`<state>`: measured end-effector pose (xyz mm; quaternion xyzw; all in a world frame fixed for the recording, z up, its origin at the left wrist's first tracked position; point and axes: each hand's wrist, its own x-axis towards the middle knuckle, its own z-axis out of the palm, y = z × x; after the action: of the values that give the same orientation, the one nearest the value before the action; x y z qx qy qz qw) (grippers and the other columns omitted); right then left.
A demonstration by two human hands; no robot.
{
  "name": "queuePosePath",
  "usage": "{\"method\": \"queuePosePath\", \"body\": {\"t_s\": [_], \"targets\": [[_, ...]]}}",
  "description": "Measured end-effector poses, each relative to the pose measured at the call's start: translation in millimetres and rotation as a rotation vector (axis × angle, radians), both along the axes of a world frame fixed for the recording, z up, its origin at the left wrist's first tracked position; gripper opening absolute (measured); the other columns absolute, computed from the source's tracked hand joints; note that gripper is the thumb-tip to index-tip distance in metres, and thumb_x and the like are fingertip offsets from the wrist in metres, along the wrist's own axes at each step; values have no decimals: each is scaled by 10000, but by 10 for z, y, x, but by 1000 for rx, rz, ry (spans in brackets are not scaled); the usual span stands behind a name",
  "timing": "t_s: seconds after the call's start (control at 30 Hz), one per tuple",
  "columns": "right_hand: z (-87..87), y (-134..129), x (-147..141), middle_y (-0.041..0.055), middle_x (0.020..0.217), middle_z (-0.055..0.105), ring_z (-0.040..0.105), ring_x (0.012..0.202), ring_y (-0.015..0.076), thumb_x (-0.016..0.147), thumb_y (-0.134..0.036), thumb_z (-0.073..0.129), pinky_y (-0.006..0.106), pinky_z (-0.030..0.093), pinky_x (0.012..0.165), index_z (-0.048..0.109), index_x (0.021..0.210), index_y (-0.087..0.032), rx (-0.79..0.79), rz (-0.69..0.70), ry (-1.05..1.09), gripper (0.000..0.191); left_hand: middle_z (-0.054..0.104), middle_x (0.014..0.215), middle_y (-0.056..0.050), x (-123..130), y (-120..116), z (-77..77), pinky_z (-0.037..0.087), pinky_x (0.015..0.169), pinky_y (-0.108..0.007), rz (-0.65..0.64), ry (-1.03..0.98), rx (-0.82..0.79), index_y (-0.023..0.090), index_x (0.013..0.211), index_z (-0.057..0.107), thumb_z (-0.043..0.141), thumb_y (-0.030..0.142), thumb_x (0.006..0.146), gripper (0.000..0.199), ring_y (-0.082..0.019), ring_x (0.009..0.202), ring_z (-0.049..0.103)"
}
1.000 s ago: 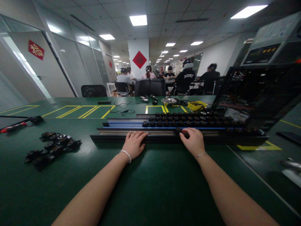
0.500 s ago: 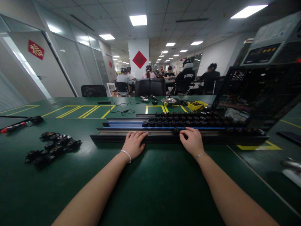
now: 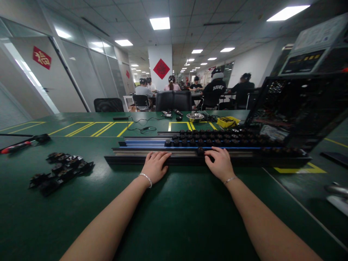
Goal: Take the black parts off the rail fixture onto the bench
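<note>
A long dark rail (image 3: 179, 160) lies across the green table in front of me. My left hand (image 3: 155, 167) rests on its left part, fingers stretched out and holding nothing. My right hand (image 3: 220, 164) is at the middle of the rail, with thumb and index finger curled together against the right side of a small black block (image 3: 200, 151) seated in the channel. Behind it lie parallel rails with blue strips (image 3: 146, 144), bearing rows of similar black pieces (image 3: 217, 136). The exact contact of my right fingertips is hard to see.
Loose black parts (image 3: 63, 168) lie in a pile at left, near a red-handled tool (image 3: 17, 146). Toward the back are a metal bowl (image 3: 195, 116), a yellow tray (image 3: 227, 121) and cables. An open computer case (image 3: 301, 105) stands at right. People sit in the background.
My right hand has moved slightly left, and the small black block has slid left along the rail with it. My left hand has stayed in place.
</note>
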<state>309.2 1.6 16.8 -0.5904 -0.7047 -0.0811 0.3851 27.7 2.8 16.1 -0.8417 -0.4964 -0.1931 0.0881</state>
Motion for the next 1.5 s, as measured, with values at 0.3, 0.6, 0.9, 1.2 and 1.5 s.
{"method": "queuePosePath", "body": {"t_s": [0.3, 0.6, 0.9, 1.2, 1.5], "targets": [[9, -6, -19, 26, 959, 688, 507, 1110, 251, 756, -289, 487, 539, 221, 1032, 649, 801, -243, -22, 10, -20, 174, 501, 1320, 5, -2, 3, -5, 190, 1074, -452, -5, -9, -3, 329, 1308, 394, 505, 288, 791, 530, -207, 1220, 411], [-1, -9, -45, 24, 969, 688, 507, 1109, 245, 753, -283, 483, 528, 227, 1031, 650, 821, -240, -15, 23, -42, 185, 503, 1320, -2, 5, -4, 0, 184, 1077, -450, 9, -7, -16, 342, 1315, 395, 515, 286, 784, 547, -211, 1219, 412], [6, -16, -68, 39, 992, 683, 497, 1122, 256, 758, -291, 478, 530, 228, 1028, 649, 846, -235, -25, 41, -54, 200, 505, 1318, 4, 0, 4, -8, 191, 1075, -446, 1, -14, -1, 337, 1309, 397, 512, 287, 785, 539, -209, 1213, 418], [14, -34, -115, 33, 1029, 676, 478, 1143, 253, 761, -296, 476, 535, 219, 1031, 641, 903, -232, -66, 64, -74, 227, 503, 1320, 6, 0, 5, -9, 181, 1077, -441, 3, -12, 0, 331, 1304, 402, 509, 284, 789, 528, -206, 1217, 413], [9, -46, -146, 32, 1081, 659, 446, 1183, 252, 768, -299, 476, 541, 200, 1039, 628, 961, -229, -99, 67, -112, 256, 502, 1321, 7, -4, 12, -17, 184, 1074, -445, 6, -2, 4, 326, 1306, 399, 508, 287, 790, 528, -202, 1219, 409]]}}
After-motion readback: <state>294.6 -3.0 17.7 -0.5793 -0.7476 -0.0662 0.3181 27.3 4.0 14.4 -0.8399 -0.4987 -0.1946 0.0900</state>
